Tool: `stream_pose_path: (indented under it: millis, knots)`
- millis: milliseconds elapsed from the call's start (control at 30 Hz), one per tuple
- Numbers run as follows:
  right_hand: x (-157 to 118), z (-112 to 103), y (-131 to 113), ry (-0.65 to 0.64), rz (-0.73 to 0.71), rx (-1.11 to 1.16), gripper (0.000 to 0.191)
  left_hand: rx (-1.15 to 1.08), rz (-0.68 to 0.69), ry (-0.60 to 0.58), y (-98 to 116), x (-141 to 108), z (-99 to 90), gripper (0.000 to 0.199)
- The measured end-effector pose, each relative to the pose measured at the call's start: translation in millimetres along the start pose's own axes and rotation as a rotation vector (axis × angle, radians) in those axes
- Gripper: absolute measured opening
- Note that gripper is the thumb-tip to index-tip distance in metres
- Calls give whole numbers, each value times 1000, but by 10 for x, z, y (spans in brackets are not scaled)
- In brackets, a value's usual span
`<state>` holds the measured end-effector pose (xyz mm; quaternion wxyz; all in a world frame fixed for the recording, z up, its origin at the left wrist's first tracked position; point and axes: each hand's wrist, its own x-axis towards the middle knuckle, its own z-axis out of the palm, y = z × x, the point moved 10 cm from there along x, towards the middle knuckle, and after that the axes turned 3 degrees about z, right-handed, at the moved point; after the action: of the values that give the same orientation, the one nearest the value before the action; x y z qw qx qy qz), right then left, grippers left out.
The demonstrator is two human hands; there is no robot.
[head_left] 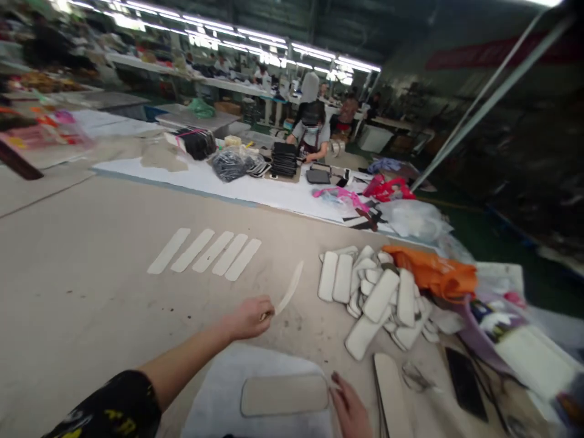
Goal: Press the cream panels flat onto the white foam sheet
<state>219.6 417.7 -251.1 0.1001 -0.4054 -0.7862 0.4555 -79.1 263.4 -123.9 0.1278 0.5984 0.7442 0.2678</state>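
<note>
My left hand (250, 317) is closed in a pinch on one end of a thin, curved white strip (292, 286), which stands up from the table at a slant. Below it, a rounded oblong beige panel (285, 395) with a dark edge lies on a white sheet (214, 389). My right hand (350, 407) is beside the panel's right end, its fingers loosely stretched and slightly apart; blur hides whether they touch it. Several flat white strips (212, 252) lie slanted in a row on the table, left of my left hand.
A heap of white padded oblong pieces (381, 295) lies to the right. Beyond it are an orange bag (433, 274) and a purple basket (474, 334). A black phone (465, 383) rests near the right front. Across the table, a co-worker (312, 134) sits behind black stacked pieces (283, 160).
</note>
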Motion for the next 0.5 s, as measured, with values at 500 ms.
stream_pose_path:
  millis: [500]
  knots:
    - [108,360,84,-236,390,517,73,-620,-27,-253,916,-672,288,13]
